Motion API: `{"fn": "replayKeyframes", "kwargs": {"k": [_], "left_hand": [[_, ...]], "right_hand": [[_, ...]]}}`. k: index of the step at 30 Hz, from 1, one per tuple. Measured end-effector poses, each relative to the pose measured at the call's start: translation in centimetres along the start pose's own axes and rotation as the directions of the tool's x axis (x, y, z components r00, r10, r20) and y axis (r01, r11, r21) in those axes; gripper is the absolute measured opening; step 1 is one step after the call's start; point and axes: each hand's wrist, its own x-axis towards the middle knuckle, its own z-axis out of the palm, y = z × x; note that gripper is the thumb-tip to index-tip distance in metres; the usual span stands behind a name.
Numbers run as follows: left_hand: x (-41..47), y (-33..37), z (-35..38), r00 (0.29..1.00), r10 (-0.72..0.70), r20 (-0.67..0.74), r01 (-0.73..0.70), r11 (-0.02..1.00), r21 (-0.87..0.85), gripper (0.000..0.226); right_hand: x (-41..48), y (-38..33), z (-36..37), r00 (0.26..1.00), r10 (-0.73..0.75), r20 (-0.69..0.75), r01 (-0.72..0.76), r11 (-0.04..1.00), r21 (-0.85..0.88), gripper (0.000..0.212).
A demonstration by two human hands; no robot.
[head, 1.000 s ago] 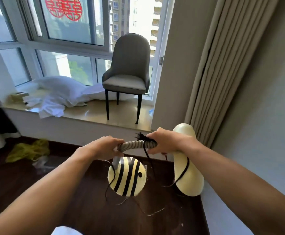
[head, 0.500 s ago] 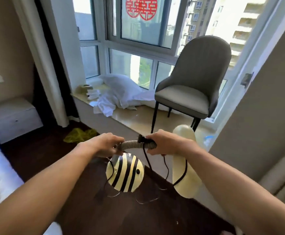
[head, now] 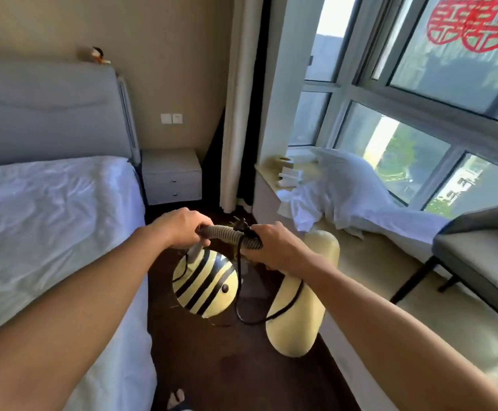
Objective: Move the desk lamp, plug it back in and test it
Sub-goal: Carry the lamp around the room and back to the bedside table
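The right hand [head: 274, 247] hides the plug end of the cord [head: 237, 292]. Both hands, left hand [head: 179, 229] too, are wrapped tight around the lamp [head: 204, 283] neck, which lies sideways; the striped head hangs below them over the floor [head: 227, 366]

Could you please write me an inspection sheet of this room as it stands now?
Surface: dark floor between bed and sill.
Job's things: lamp carried in the air by its neck; yellow shade hangs on the right.
Clutter: white bedding on the sill.
Grip: left hand and right hand both closed on the neck.
Cables: black cord dangling, plug unplugged.
Surroundings: nightstand, wall plates, curtain, chair.
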Motion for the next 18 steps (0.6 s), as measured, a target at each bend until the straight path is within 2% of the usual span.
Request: {"fn": "replayKeyframes", "kwargs": {"k": [4, 7, 9, 11, 18], "left_hand": [[6.1, -8.1, -2.4, 0.992, -0.122, 0.035, 0.127, 0.955, -0.269, 0.02], [9.9, -14.1, -4.7, 0.984, -0.173, 0.034, 0.166, 0.843, -0.512, 0.025], [12.4, -17.4, -6.6, 0.981, -0.189, 0.036, 0.171, 0.771, -0.613, 0.035], [16.0, -21.3, -8.7, 0.973, -0.227, 0.037, 0.195, 0.728, -0.657, 0.043], [27.3, -28.4, -12.2, 0.968, -0.251, 0.017, 0.197, 0.713, -0.673, 0.058]], "right_hand": [[12.3, -0.9, 2.2, 1.0, 0.017, 0.01, -0.017, 1.0, -0.006, 0.017], [21.4, -1.9, 3.2, 0.997, 0.051, 0.049, -0.053, 0.998, 0.032, 0.014], [26.6, -2.3, 3.3, 0.996, 0.067, 0.057, -0.069, 0.997, 0.028, 0.013], [32.9, -2.6, 3.7, 0.996, 0.078, 0.045, -0.079, 0.997, 0.021, 0.016], [47.5, -1.1, 3.5, 0.991, 0.133, 0.033, -0.136, 0.985, 0.107, 0.025]]}}
